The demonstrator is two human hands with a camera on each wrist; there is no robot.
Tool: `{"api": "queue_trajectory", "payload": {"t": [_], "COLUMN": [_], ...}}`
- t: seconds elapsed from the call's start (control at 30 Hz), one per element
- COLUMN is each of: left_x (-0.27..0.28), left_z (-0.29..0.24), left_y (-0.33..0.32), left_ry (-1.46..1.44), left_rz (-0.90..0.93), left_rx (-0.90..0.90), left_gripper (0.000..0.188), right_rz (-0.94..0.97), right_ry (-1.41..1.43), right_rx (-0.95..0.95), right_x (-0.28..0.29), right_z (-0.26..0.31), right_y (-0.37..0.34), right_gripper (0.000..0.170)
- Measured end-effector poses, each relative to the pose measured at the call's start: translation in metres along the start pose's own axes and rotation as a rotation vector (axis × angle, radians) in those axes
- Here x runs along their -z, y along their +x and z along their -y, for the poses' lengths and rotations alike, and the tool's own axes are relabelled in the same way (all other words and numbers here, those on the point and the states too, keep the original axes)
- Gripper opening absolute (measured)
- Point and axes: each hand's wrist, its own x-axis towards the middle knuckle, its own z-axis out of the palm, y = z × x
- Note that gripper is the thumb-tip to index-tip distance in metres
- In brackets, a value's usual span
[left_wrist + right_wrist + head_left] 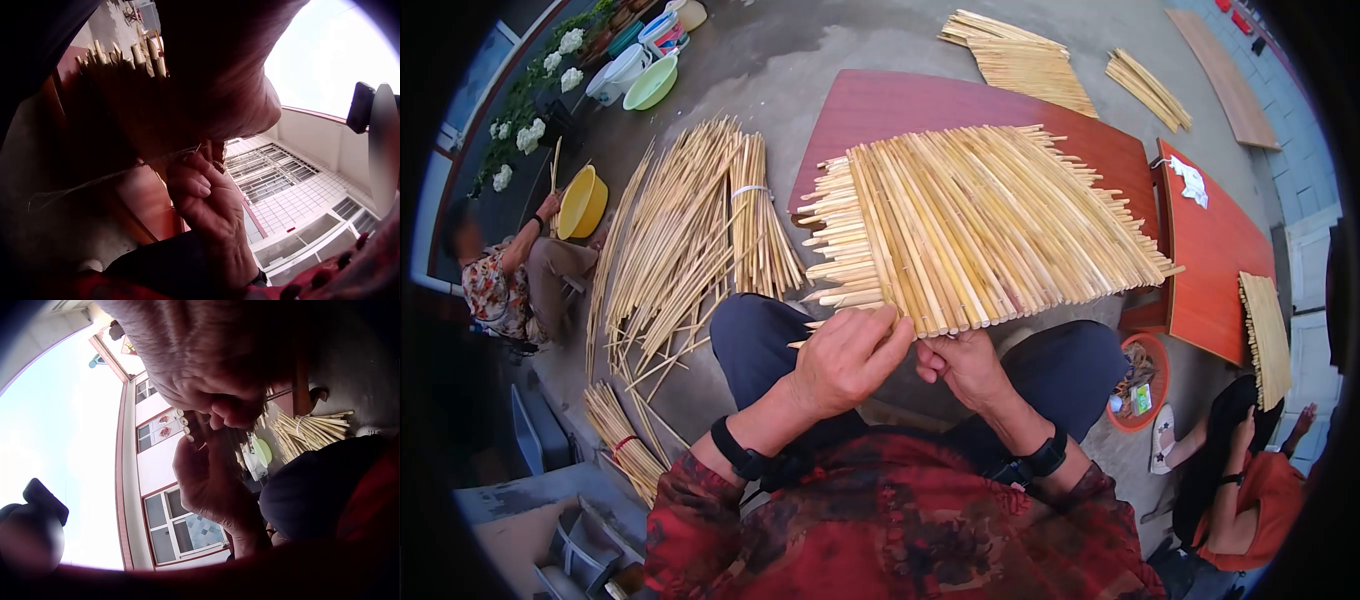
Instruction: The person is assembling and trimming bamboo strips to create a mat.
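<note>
The left grip (845, 362) pinches the mat (1000, 230) at the left end of its near edge, thumb and fingers nearly closed. The right grip (970, 370), just below that edge, has curled fingers pinching a thread (87, 185). The mat, pale yellow sticks side by side with ragged ends, extends over 1 desk (880, 100); 1 tied bundle (755, 220) lies left of the mat.

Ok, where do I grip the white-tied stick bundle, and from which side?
Probably at the white tie, from above: there the stick bundle is drawn together, while its near ends splay. Loose sticks crowd its left side, so I'd avoid coming from there.
</note>
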Motion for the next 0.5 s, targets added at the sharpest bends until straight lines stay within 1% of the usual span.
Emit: {"api": "queue_trajectory", "payload": {"t": [0.1, 0.23, 0.33, 0.43, 0.5], "left_x": [-0.0018, 0.0003, 0.0013, -0.0002, 0.0006], "left_z": [0.0003, 0.0018, 0.0049, 0.0055, 0.0056], "left_y": [-0.0006, -0.0015, -0.0026, -0.0016, -0.0034], "left_ry": [-0.003, 0.003, 0.004, -0.018, -0.017], "left_rz": [-0.010, 0.004, 0.016, -0.017, 0.001], "left_rx": [0.009, 0.020, 0.004, -0.007, 0.006], "left_gripper": [0.039, 0.038, 0.037, 0.037, 0.038], "right_rz": [-0.018, -0.056, -0.052, -0.056, -0.025], "right_ry": [0.070, 0.069, 0.081, 0.085, 0.084], "right_rx": [-0.025, -0.064, -0.056, -0.045, -0.009], "right_x": [-0.0033, -0.0064, -0.0070, -0.0054, -0.0052], "right_z": [-0.0025, 0.0005, 0.0007, 0.0001, -0.0025], "right_y": [0.0010, 0.0012, 0.0014, 0.0015, 0.0019], "right_gripper": [0.008, 0.007, 0.006, 0.006, 0.006]}}
